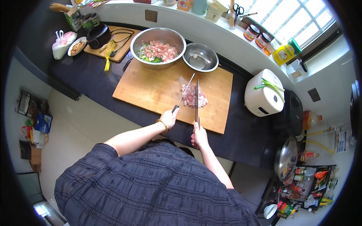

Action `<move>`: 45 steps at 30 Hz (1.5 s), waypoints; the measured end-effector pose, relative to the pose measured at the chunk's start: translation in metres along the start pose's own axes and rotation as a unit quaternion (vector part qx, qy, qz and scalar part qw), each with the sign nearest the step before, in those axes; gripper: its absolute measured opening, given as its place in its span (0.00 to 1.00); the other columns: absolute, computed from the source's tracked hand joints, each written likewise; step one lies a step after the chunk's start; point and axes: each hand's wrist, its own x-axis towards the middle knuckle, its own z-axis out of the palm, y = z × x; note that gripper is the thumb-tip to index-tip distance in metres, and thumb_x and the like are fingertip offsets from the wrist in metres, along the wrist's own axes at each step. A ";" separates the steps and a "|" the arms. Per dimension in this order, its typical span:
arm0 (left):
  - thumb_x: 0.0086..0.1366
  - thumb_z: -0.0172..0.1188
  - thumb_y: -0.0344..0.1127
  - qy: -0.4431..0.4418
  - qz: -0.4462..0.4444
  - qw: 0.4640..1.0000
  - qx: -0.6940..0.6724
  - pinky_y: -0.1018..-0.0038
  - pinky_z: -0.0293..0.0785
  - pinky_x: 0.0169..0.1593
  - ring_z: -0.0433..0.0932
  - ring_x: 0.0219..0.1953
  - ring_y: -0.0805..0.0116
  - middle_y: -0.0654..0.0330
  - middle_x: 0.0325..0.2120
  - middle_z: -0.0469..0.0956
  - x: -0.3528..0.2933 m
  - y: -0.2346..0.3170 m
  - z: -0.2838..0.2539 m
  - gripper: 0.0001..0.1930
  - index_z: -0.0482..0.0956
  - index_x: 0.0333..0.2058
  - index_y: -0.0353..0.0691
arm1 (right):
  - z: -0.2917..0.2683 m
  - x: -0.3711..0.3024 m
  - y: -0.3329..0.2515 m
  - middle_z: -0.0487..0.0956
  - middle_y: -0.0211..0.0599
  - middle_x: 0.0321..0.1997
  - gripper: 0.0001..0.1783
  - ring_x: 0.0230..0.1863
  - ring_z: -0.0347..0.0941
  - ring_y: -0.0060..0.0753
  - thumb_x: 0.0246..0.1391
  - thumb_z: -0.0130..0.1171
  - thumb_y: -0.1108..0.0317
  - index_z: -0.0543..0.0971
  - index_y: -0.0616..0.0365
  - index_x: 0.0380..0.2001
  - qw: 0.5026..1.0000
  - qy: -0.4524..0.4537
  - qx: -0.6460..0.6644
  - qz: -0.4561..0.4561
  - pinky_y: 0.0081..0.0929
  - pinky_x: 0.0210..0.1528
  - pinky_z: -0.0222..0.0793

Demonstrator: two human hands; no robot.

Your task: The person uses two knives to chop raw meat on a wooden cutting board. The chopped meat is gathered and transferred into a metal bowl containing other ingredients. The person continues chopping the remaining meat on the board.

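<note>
My left hand (168,118) is wrapped round the black handle of a knife (186,89), its thin bright blade slanting up and right over the meat. In my right hand (199,135) is a second knife (197,100), its darker blade seen almost edge-on and pointing away from me. Both blades are over a patch of chopped pink meat (202,100) on the wooden cutting board (151,84); whether they touch the board I cannot tell. At the board's far edge stands a large steel bowl (135,48) with pink meat pieces (162,49) and chopped greens (150,59).
A smaller steel bowl (205,62) holding a small scrap stands right of the large one. To the right is a white rice cooker (260,98) with green onions (269,86) on top. Another board (120,54) with a black pot (98,35) lies at the far left.
</note>
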 end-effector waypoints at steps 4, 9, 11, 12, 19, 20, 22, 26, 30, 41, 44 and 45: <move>0.61 0.41 0.56 -0.004 -0.021 0.985 -0.170 0.78 0.57 0.10 0.59 0.06 0.74 0.65 0.09 0.62 -0.030 0.040 -0.016 0.23 0.63 0.20 0.41 | -0.010 -0.008 -0.019 0.61 0.28 0.09 0.22 0.06 0.53 0.18 0.57 0.37 0.47 0.62 0.54 0.22 0.997 -0.016 0.047 -0.066 0.18 0.05 0.50; 0.61 0.41 0.57 -0.032 -0.070 0.994 -0.081 0.78 0.58 0.11 0.60 0.08 0.75 0.65 0.10 0.62 -0.010 0.021 -0.015 0.23 0.63 0.21 0.41 | -0.003 0.005 -0.003 0.62 0.29 0.10 0.23 0.06 0.56 0.21 0.56 0.37 0.45 0.64 0.56 0.25 1.000 -0.012 0.007 0.017 0.19 0.07 0.54; 0.61 0.41 0.57 -0.027 -0.065 0.990 -0.120 0.78 0.59 0.11 0.61 0.08 0.75 0.64 0.10 0.62 -0.025 0.035 -0.020 0.24 0.63 0.20 0.41 | -0.012 0.001 -0.010 0.61 0.28 0.09 0.24 0.06 0.55 0.20 0.56 0.36 0.45 0.64 0.56 0.24 0.992 -0.054 0.113 0.008 0.19 0.07 0.53; 0.61 0.39 0.58 -0.003 0.012 0.996 -0.088 0.77 0.60 0.12 0.62 0.08 0.74 0.64 0.10 0.63 -0.022 0.027 -0.017 0.25 0.64 0.20 0.40 | -0.014 -0.004 -0.014 0.61 0.27 0.09 0.24 0.06 0.55 0.20 0.56 0.36 0.45 0.63 0.55 0.22 0.994 -0.044 0.098 -0.033 0.19 0.07 0.52; 0.62 0.34 0.58 -0.024 -0.024 0.999 -0.033 0.69 0.65 0.15 0.68 0.08 0.65 0.57 0.07 0.66 -0.012 0.016 -0.004 0.30 0.68 0.18 0.35 | -0.015 0.007 -0.009 0.60 0.28 0.09 0.25 0.06 0.53 0.20 0.55 0.37 0.43 0.63 0.54 0.22 0.994 -0.038 0.097 0.027 0.19 0.07 0.51; 0.62 0.35 0.58 -0.030 -0.011 0.999 -0.043 0.71 0.64 0.14 0.67 0.08 0.67 0.58 0.07 0.65 -0.016 0.022 -0.013 0.29 0.67 0.18 0.36 | -0.019 0.004 -0.016 0.60 0.28 0.09 0.25 0.06 0.53 0.19 0.55 0.37 0.42 0.63 0.54 0.22 0.986 -0.060 0.153 0.029 0.19 0.07 0.50; 0.62 0.37 0.57 -0.003 -0.006 0.997 -0.073 0.72 0.64 0.14 0.65 0.07 0.68 0.60 0.07 0.64 -0.018 0.021 -0.027 0.28 0.67 0.18 0.37 | -0.028 -0.008 -0.023 0.59 0.27 0.09 0.25 0.05 0.51 0.19 0.55 0.37 0.41 0.62 0.54 0.23 0.981 -0.053 0.185 -0.002 0.18 0.07 0.47; 0.61 0.40 0.58 0.027 -0.073 0.989 -0.126 0.76 0.60 0.10 0.62 0.07 0.73 0.64 0.08 0.61 -0.003 0.015 -0.059 0.25 0.64 0.20 0.39 | -0.050 -0.011 -0.007 0.58 0.26 0.08 0.27 0.05 0.48 0.17 0.53 0.38 0.39 0.62 0.53 0.22 0.973 -0.011 0.229 -0.017 0.17 0.07 0.44; 0.59 0.41 0.61 -0.040 -0.117 0.973 -0.194 0.79 0.57 0.10 0.58 0.07 0.76 0.65 0.09 0.60 0.016 0.004 -0.063 0.26 0.62 0.20 0.41 | -0.055 0.013 0.037 0.54 0.24 0.08 0.29 0.05 0.45 0.16 0.50 0.36 0.34 0.60 0.51 0.20 0.954 -0.027 0.298 0.035 0.16 0.07 0.41; 0.60 0.42 0.58 -0.089 -0.077 0.979 -0.164 0.79 0.56 0.11 0.57 0.08 0.77 0.66 0.09 0.59 0.000 0.012 -0.039 0.23 0.62 0.20 0.42 | 0.020 0.011 0.004 0.64 0.33 0.09 0.26 0.07 0.60 0.26 0.53 0.42 0.43 0.66 0.57 0.22 0.991 0.098 -0.037 -0.086 0.26 0.09 0.56; 0.60 0.41 0.58 -0.089 -0.078 0.977 -0.175 0.78 0.59 0.11 0.60 0.08 0.75 0.65 0.10 0.62 0.004 0.005 -0.041 0.25 0.63 0.20 0.41 | 0.037 0.033 0.034 0.71 0.42 0.15 0.28 0.13 0.70 0.34 0.53 0.44 0.44 0.72 0.64 0.28 0.866 0.255 -0.272 -0.332 0.30 0.17 0.65; 0.60 0.41 0.59 -0.092 -0.077 0.977 -0.178 0.77 0.60 0.11 0.62 0.08 0.74 0.64 0.10 0.63 0.005 0.003 -0.041 0.26 0.64 0.20 0.40 | 0.043 0.038 0.039 0.71 0.41 0.14 0.27 0.12 0.69 0.33 0.53 0.44 0.44 0.70 0.63 0.27 0.860 0.258 -0.286 -0.334 0.29 0.15 0.64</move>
